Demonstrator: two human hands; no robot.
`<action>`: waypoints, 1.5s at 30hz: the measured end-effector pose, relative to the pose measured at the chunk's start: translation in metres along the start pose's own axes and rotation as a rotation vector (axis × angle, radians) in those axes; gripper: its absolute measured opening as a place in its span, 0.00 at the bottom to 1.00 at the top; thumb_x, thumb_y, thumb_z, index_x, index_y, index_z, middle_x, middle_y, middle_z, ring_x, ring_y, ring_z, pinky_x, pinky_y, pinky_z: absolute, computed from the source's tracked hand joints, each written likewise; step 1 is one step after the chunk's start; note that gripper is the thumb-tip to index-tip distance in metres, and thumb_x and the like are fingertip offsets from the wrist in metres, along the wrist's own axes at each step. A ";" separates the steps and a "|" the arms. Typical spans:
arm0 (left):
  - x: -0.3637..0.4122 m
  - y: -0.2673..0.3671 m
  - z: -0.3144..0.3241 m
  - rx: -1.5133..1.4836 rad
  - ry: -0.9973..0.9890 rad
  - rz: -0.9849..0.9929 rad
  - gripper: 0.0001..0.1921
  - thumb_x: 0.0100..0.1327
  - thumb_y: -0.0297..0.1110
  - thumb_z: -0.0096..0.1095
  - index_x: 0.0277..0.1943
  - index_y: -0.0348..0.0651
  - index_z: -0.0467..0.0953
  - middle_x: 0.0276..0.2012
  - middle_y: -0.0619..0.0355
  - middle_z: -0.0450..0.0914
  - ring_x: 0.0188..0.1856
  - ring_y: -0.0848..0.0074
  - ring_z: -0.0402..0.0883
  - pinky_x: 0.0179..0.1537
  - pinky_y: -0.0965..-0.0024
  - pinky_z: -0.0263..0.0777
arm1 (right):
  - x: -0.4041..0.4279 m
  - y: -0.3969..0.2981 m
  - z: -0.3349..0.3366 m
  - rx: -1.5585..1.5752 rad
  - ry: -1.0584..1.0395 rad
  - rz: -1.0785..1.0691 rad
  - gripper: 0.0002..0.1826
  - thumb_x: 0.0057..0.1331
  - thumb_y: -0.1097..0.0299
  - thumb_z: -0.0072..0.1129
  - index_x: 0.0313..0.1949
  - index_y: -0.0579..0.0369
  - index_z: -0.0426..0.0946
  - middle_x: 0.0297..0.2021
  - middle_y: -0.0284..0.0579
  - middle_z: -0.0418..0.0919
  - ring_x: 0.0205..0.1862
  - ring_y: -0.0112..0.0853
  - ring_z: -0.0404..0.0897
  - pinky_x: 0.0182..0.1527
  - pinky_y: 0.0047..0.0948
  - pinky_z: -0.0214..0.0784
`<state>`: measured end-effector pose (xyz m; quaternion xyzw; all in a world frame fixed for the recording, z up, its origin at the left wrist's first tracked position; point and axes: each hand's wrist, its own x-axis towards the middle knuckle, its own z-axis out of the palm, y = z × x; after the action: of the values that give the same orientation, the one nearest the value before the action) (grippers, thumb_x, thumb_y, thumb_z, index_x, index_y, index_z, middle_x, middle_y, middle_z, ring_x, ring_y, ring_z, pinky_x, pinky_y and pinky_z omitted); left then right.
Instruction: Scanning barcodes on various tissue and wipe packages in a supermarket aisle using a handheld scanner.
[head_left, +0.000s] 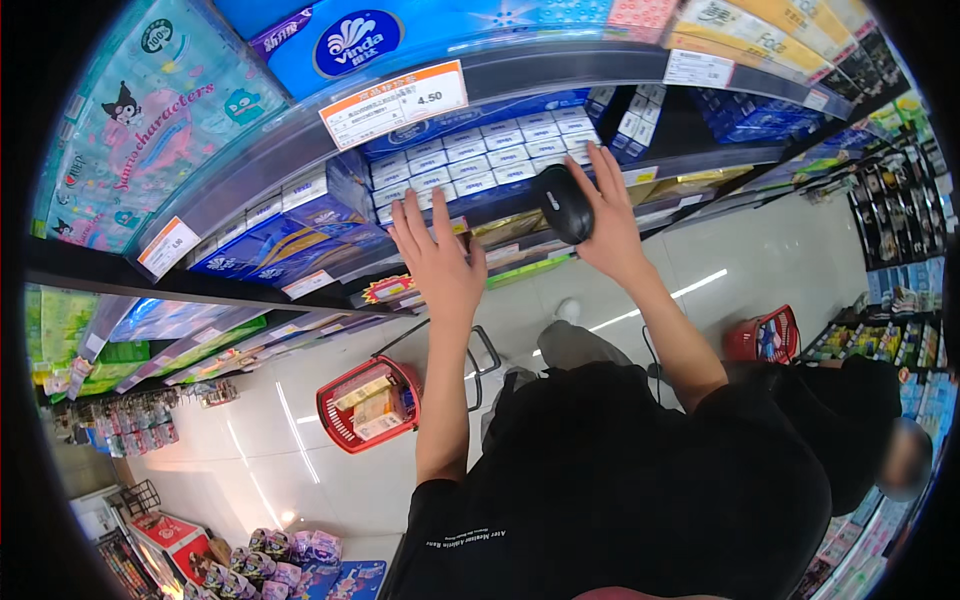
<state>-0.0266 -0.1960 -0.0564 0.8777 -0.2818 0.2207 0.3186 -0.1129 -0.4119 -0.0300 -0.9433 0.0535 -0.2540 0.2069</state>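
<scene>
My left hand (442, 266) reaches palm down to the shelf, its spread fingertips resting on the front edge of a row of white-and-blue Vinda pocket tissue packs (454, 161). At the right end of that row, the fingertips of my right hand (619, 225) touch the packs. A black, rounded, mouse-shaped device (562, 204) sits in my right hand on its thumb side, and the thumb is hidden beneath it. The tissue packs stand close together in several rows, behind a price label (394, 105) hanging from the shelf above.
More blue Vinda packs (300, 225) stand left of the row. Large tissue packages (157, 112) fill the upper shelf. A red shopping basket (367, 405) with boxes is on the floor, another red basket (765, 337) farther right. Another person (832, 427) in black is at the right.
</scene>
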 end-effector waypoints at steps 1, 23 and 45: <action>0.000 0.000 0.000 0.009 0.025 0.008 0.39 0.51 0.28 0.65 0.69 0.41 0.60 0.69 0.38 0.55 0.72 0.41 0.50 0.68 0.41 0.49 | -0.001 -0.003 -0.002 -0.007 0.006 -0.003 0.43 0.48 0.76 0.66 0.67 0.50 0.64 0.72 0.53 0.51 0.73 0.53 0.49 0.69 0.46 0.51; 0.020 0.076 0.033 -0.010 0.128 0.046 0.17 0.50 0.19 0.56 0.46 0.39 0.77 0.57 0.48 0.74 0.65 0.52 0.66 0.66 0.52 0.58 | -0.028 0.078 -0.052 0.571 -0.020 -0.016 0.34 0.50 0.72 0.70 0.58 0.60 0.71 0.67 0.50 0.61 0.65 0.48 0.65 0.64 0.37 0.60; 0.131 0.222 0.166 0.186 -0.249 0.013 0.26 0.58 0.42 0.68 0.55 0.34 0.73 0.48 0.38 0.78 0.48 0.46 0.79 0.47 0.52 0.74 | -0.108 0.182 -0.085 0.790 -0.253 0.242 0.24 0.48 0.73 0.66 0.48 0.59 0.75 0.39 0.58 0.81 0.44 0.51 0.81 0.45 0.39 0.74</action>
<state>-0.0356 -0.4976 -0.0011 0.9222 -0.3032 0.1372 0.1970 -0.2480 -0.5861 -0.0890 -0.8023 0.0367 -0.1114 0.5853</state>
